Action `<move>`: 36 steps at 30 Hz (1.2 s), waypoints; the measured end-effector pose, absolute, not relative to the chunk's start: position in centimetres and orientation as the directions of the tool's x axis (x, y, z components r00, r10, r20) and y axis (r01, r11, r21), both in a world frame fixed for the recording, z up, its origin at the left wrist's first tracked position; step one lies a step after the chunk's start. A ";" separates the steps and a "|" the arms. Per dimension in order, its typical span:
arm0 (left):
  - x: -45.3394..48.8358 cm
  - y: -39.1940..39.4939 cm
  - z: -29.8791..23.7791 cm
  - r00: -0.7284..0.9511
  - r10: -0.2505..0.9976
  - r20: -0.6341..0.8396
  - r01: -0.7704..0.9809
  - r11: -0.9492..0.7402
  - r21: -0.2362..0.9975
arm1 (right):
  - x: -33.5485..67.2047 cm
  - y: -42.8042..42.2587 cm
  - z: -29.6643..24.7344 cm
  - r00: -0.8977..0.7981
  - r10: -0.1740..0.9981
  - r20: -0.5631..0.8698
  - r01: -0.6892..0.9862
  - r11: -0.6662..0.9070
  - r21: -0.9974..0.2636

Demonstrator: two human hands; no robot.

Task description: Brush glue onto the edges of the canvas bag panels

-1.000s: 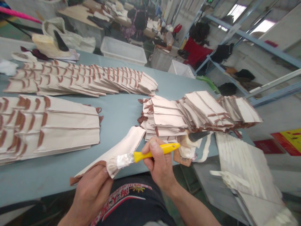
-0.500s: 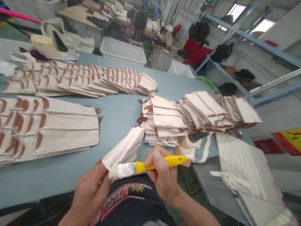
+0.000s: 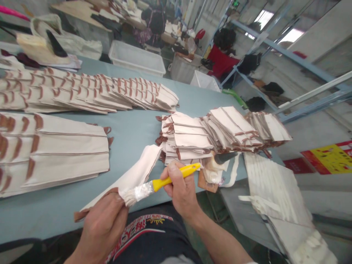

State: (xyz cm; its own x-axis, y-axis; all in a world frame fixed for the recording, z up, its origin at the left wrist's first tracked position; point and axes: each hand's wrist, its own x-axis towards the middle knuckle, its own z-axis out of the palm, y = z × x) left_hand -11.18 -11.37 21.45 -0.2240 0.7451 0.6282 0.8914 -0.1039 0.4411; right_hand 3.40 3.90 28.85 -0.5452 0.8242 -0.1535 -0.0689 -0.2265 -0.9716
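Note:
My right hand (image 3: 180,189) is closed round the yellow handle of a paintbrush (image 3: 160,184), its whitish bristles pointing left. Those bristles touch or hang just over the near end of a cream fabric piece (image 3: 141,165), close to the fingers of my left hand (image 3: 106,216). My left hand is closed on that brown-edged end, hiding part of it. The far end of the piece lies against a stack of similar cream pieces (image 3: 192,141) with brown cords. What the fabric panel is for does not show.
More overlapping brown-edged pieces lie in rows on the blue-grey table (image 3: 132,128), at left (image 3: 71,146) and behind (image 3: 90,91). A container with a black handle (image 3: 225,157) stands at right, near pale strips (image 3: 272,183). White bins (image 3: 137,60) stand beyond the table.
The brush has tilted, its handle end rising, and my right hand has moved slightly up and left. A long brown-edged side of the fabric now shows left of my left hand. The view has shifted slightly.

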 end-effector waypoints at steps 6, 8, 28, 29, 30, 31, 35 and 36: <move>-11.1 -11.6 21.5 -0.227 0.728 0.647 0.908 -0.083 0.412 | 3.6 4.5 29.1 -0.418 0.905 -0.083 -0.058 -0.118 -0.991; -11.1 -11.6 21.5 -0.232 0.731 0.642 0.901 -0.088 0.426 | 3.5 4.1 28.9 -0.449 0.890 -0.079 -0.067 -0.122 -0.990; -11.2 -11.0 24.8 -0.568 0.820 -0.068 0.301 0.284 0.911 | 4.1 6.2 29.3 -0.728 0.665 0.165 -0.252 -0.037 -0.967; -11.1 -11.0 24.8 -0.570 0.819 -0.070 0.284 0.276 0.918 | 4.1 6.3 29.3 -0.754 0.641 0.145 -0.234 -0.055 -0.971; -11.0 -11.0 24.8 -0.567 0.821 -0.068 0.272 0.264 0.925 | 4.2 6.6 29.4 -0.772 0.623 0.123 -0.214 -0.073 -0.974; -10.9 -11.0 24.8 -0.557 0.827 -0.069 0.257 0.251 0.933 | 4.3 6.8 29.4 -0.781 0.616 0.104 -0.201 -0.090 -0.976; -10.5 -11.0 25.1 -0.491 0.861 -0.134 0.133 0.226 0.965 | 4.2 7.5 29.7 -0.741 0.662 0.113 -0.220 -0.081 -0.972; -10.4 -11.0 25.2 -0.480 0.864 -0.151 0.101 0.226 0.969 | 4.0 7.6 29.7 -0.737 0.664 0.125 -0.221 -0.062 -0.973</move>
State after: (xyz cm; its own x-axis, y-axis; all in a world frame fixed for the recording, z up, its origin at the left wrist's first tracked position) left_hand -10.44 -10.97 25.18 -0.4805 0.8639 -0.1510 0.1011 0.2256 0.9690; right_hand 4.04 7.60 29.66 -0.7370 0.6643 0.1247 -0.2209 -0.0623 -0.9733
